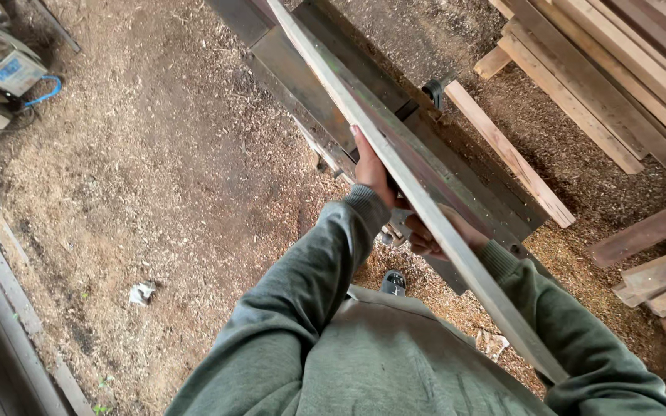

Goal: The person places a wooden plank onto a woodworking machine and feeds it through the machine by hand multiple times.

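Note:
A long pale wooden board [364, 127] stands on edge and runs diagonally from the top middle to the lower right, resting on a dark metal woodworking machine table [433, 146]. My left hand [370, 171] presses flat against the board's left face, fingers pointing up. My right hand [435, 237] grips the board lower down, partly hidden behind its edge. Both arms are in grey-green sleeves.
Sawdust and shavings cover the floor [163, 169]. Stacked planks [618, 69] lie at the upper right and more timber [657, 270] at the right edge. A loose board [510, 154] leans beside the machine. A small device with blue cable [9, 73] sits top left. My shoe [393, 283] shows below.

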